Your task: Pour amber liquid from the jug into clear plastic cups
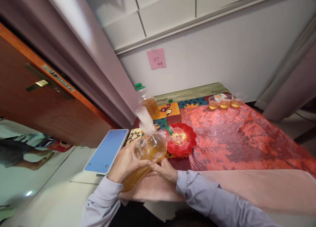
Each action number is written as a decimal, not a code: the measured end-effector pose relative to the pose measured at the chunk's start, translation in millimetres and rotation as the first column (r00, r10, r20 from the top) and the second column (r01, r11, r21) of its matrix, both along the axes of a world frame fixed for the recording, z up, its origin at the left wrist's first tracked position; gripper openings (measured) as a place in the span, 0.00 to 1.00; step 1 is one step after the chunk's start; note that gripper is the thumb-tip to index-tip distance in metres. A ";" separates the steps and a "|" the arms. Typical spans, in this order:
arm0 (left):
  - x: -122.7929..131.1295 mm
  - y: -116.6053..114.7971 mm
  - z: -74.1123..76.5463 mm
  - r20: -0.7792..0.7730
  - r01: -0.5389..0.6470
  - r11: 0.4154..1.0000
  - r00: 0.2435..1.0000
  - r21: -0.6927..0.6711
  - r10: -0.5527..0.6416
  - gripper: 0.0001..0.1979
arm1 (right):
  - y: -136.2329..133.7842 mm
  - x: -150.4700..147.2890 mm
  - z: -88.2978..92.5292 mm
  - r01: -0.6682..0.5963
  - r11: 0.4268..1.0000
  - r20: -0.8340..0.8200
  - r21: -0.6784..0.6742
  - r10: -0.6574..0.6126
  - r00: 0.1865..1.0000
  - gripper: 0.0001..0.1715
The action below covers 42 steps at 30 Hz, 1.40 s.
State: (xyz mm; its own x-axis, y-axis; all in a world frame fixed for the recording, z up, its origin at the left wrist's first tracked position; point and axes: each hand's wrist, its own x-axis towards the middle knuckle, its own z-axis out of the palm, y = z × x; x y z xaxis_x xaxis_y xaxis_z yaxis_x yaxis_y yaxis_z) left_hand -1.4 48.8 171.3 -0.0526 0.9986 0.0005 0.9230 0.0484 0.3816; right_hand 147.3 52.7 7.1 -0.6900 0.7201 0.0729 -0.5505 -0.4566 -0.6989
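Observation:
A large clear plastic bottle [155, 146] of amber liquid is tilted, its neck pointing right and away from me. My left hand [128, 162] wraps round its left side. From the right and below, my right hand [164, 171] grips the same bottle. Its mouth, with a green ring and strap [169, 127], is at a clear plastic cup [178, 134]. That cup is in a red scalloped tray [193, 147]; whether liquid is flowing cannot be made out. Beyond the bottle lies a stack of clear cups [145, 119].
A second bottle [150, 105] with a green cap stands at the back left, near a loose green cap [170, 101]. Three cups of amber liquid [225, 103] stand at the back right. Left are a blue-topped surface [107, 151], a door [49, 88] and a person's leg [37, 159].

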 end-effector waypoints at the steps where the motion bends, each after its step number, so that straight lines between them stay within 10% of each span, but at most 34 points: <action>1: 0.3 0.5 0.6 -0.003 0.003 1.000 1.000 -0.002 -0.003 0.49 | 0.0 -0.1 0.2 0.000 1.000 0.003 -0.002 0.000 1.000 0.50; 42: 4.7 4.1 3.0 -0.077 -0.001 1.000 0.997 -0.013 0.000 0.45 | 0.2 5.1 6.9 0.000 0.998 -0.007 -0.055 0.000 1.000 0.53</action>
